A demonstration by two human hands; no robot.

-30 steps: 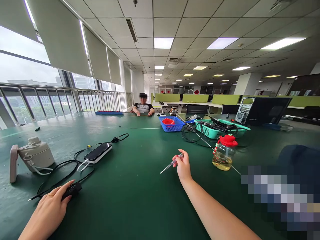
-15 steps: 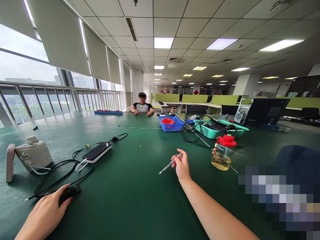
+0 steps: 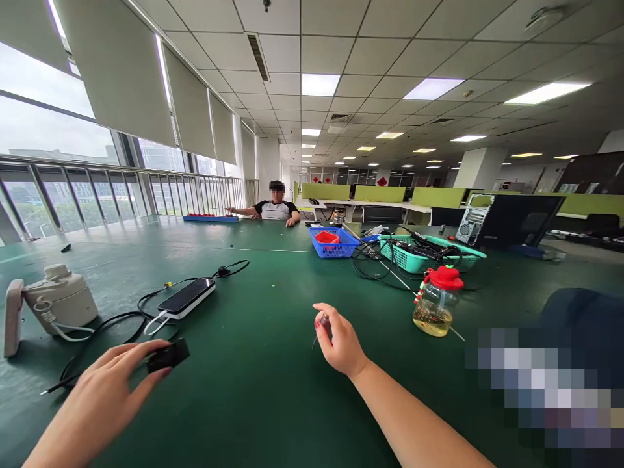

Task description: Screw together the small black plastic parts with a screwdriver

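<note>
My left hand (image 3: 104, 393) is at the lower left, its fingers pinched round a small black plug (image 3: 168, 355) lifted a little off the green table (image 3: 253, 396). A black cable (image 3: 104, 325) runs from the plug toward a flat black and white device (image 3: 186, 298). My right hand (image 3: 338, 344) is in the middle, closed round a slim screwdriver (image 3: 319, 328) with a clear handle, whose tip points down and toward me.
A white camera unit (image 3: 49, 305) stands at the left. A glass jar with a red lid (image 3: 436, 302) sits right of my hand. Blue (image 3: 334, 242) and teal (image 3: 429, 253) baskets with cables lie behind. A person (image 3: 275, 207) sits at the far end.
My left hand has lifted the black plug off the table and moved it right. My right hand has drawn back toward me and turned the screwdriver tip down. The far person has stretched one arm sideways.
</note>
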